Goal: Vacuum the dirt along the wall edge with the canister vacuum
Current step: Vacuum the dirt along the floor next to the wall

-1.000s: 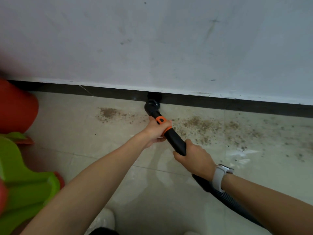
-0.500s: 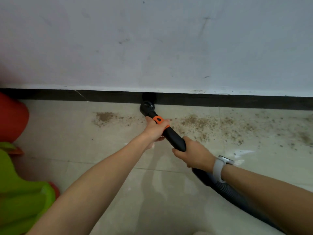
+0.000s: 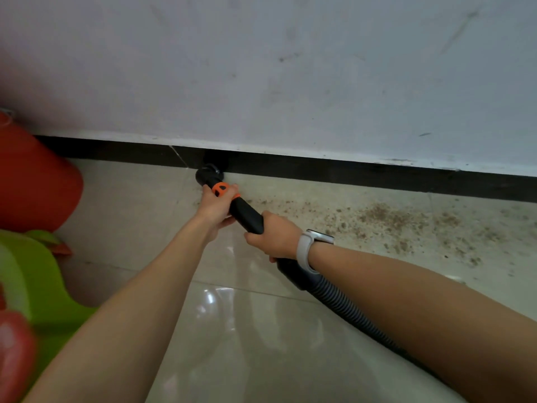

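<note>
Gripping the black vacuum wand (image 3: 247, 213), left hand (image 3: 216, 206) and right hand (image 3: 276, 235) curl their fingers around it; nozzle (image 3: 207, 175) touches the baseboard (image 3: 348, 170), dirt (image 3: 377, 219) lying right of it.

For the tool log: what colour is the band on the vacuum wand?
Orange, on the black vacuum wand, just beside the left hand; seen in the head view.

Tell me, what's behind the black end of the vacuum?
The black skirting strip at the wall's foot. The vacuum's nozzle sits against it. The floor right under the nozzle is covered.
</note>
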